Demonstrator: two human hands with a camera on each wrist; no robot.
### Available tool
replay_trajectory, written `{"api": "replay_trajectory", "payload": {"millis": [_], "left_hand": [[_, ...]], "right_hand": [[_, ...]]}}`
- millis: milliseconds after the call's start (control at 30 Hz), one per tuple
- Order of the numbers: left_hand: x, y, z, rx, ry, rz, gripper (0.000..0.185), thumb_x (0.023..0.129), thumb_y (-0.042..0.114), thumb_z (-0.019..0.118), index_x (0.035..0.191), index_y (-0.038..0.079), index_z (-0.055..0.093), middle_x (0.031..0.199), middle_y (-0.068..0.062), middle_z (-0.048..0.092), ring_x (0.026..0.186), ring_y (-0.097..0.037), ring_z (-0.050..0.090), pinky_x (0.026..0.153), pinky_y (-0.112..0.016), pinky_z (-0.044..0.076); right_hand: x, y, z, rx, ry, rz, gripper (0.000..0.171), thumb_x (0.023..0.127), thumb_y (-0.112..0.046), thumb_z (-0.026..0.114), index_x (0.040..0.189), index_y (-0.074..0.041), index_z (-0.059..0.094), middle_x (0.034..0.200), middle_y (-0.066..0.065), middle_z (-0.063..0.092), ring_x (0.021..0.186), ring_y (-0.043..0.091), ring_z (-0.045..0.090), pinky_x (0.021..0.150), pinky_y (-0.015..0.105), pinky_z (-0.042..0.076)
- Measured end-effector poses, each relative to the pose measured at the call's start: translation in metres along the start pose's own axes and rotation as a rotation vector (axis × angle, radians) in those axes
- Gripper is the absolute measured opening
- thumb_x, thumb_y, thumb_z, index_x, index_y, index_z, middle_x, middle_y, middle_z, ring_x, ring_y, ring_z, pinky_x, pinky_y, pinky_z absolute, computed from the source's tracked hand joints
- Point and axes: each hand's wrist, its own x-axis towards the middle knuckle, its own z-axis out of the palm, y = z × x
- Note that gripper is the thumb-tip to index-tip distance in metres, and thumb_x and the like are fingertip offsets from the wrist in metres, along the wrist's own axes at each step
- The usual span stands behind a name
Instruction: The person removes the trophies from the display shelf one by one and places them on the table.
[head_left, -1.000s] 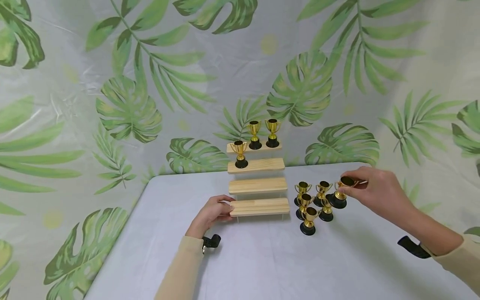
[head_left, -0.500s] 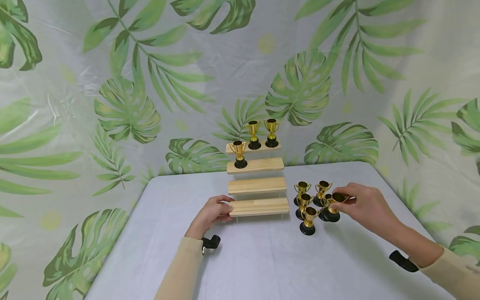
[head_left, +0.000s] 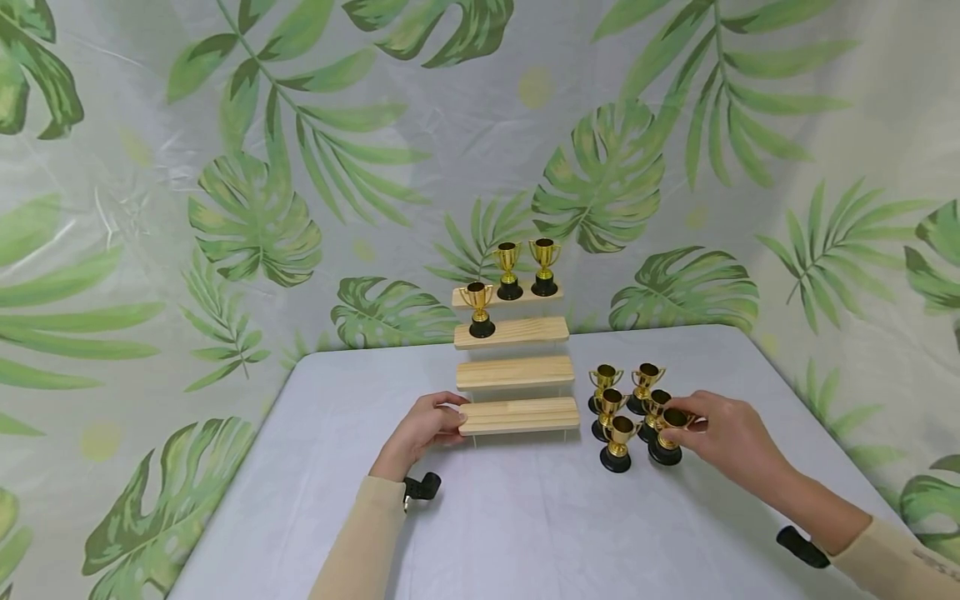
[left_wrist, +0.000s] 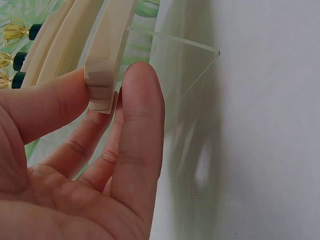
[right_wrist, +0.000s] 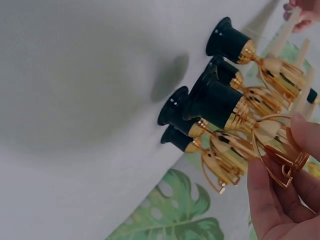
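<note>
My right hand pinches a small gold trophy cup with a black base, at the near right of a cluster of similar cups. In the right wrist view, thumb and fingers hold this trophy cup by its bowl and handles, close over the white cloth. My left hand grips the left end of the lowest wooden shelf of a stepped stand. The left wrist view shows the thumb on top of that shelf end and fingers beneath it.
Several trophy cups stand upright right of the stand. Two cups are on the top shelf, and one cup is at the left of the second shelf. A leaf-print curtain hangs behind the white-covered table.
My right hand has lowered its trophy cup and brought it nearer me and slightly left, to the cluster's near right side. The left hand keeps its grip on the shelf.
</note>
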Motion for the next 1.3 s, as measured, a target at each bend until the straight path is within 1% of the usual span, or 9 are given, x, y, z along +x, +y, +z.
{"api": "replay_trajectory", "payload": {"millis": [133,433,567,733,867,1000,1133,1200,1300], "left_hand": [[-0.001,0.001,0.000,-0.001,0.004,-0.001,0.035,0.091,0.002,0.068,0.125,-0.001,0.063,0.100,-0.017,0.068,0.078,-0.021,0.070,0.069,-0.036,0.061],[0.000,-0.001,0.000,-0.009,-0.002,-0.003,0.034,0.091,0.002,0.068,0.125,-0.001,0.063,0.100,-0.017,0.068,0.078,-0.021,0.070,0.068,-0.035,0.061],[0.002,-0.002,0.000,-0.005,-0.004,-0.007,0.035,0.091,0.002,0.068,0.125,-0.001,0.062,0.101,-0.017,0.068,0.078,-0.021,0.070,0.069,-0.035,0.061],[0.002,-0.002,-0.001,-0.008,-0.003,-0.006,0.036,0.091,0.002,0.068,0.126,-0.002,0.062,0.101,-0.017,0.068,0.078,-0.021,0.069,0.069,-0.036,0.061],[0.001,-0.001,-0.001,-0.009,-0.001,-0.005,0.036,0.091,0.002,0.068,0.126,-0.002,0.062,0.101,-0.017,0.068,0.078,-0.020,0.069,0.069,-0.036,0.061],[0.000,-0.001,-0.001,-0.003,-0.003,-0.002,0.036,0.092,0.003,0.068,0.127,-0.002,0.062,0.101,-0.017,0.068,0.079,-0.020,0.070,0.070,-0.036,0.061],[-0.002,-0.001,-0.001,0.002,-0.006,0.008,0.036,0.092,0.003,0.068,0.127,-0.002,0.061,0.101,-0.016,0.068,0.078,-0.020,0.069,0.070,-0.037,0.061],[-0.003,0.000,-0.001,0.002,-0.006,0.011,0.036,0.092,0.004,0.068,0.127,-0.002,0.061,0.101,-0.017,0.068,0.078,-0.020,0.069,0.070,-0.037,0.061],[-0.003,0.000,-0.001,-0.002,-0.012,0.014,0.036,0.092,0.004,0.067,0.127,-0.002,0.061,0.102,-0.017,0.068,0.079,-0.020,0.070,0.071,-0.037,0.061]], "right_hand": [[-0.003,0.004,0.005,-0.002,-0.011,0.015,0.039,0.080,-0.030,0.087,0.111,-0.011,0.075,0.099,-0.002,0.071,0.076,0.015,0.069,0.061,0.024,0.055],[-0.005,0.011,0.016,-0.015,-0.048,0.049,0.042,0.082,-0.031,0.085,0.117,-0.010,0.074,0.105,0.003,0.072,0.079,0.018,0.069,0.063,0.028,0.057],[-0.006,0.013,0.017,-0.018,-0.053,0.061,0.042,0.083,-0.031,0.085,0.118,-0.011,0.073,0.107,0.005,0.072,0.081,0.019,0.070,0.064,0.030,0.058],[-0.005,0.014,0.017,-0.014,-0.046,0.057,0.042,0.082,-0.028,0.086,0.118,-0.011,0.073,0.111,0.008,0.072,0.082,0.021,0.070,0.065,0.032,0.059],[-0.005,0.014,0.016,-0.026,-0.055,0.058,0.045,0.080,-0.029,0.087,0.119,-0.011,0.072,0.114,0.011,0.071,0.083,0.024,0.070,0.066,0.034,0.059],[-0.005,0.013,0.013,-0.032,-0.053,0.038,0.047,0.079,-0.031,0.087,0.119,-0.010,0.072,0.115,0.010,0.071,0.085,0.024,0.070,0.068,0.035,0.060],[-0.004,0.012,0.007,-0.027,-0.016,-0.006,0.048,0.078,-0.029,0.089,0.118,-0.009,0.072,0.110,0.007,0.072,0.085,0.023,0.070,0.069,0.035,0.060],[-0.004,0.011,0.005,-0.039,0.004,-0.034,0.049,0.077,-0.028,0.089,0.118,-0.008,0.072,0.107,0.006,0.072,0.085,0.023,0.069,0.069,0.034,0.060],[-0.004,0.010,0.000,-0.062,0.028,-0.053,0.050,0.075,-0.029,0.090,0.118,-0.008,0.072,0.107,0.004,0.072,0.084,0.023,0.070,0.068,0.033,0.060]]}}
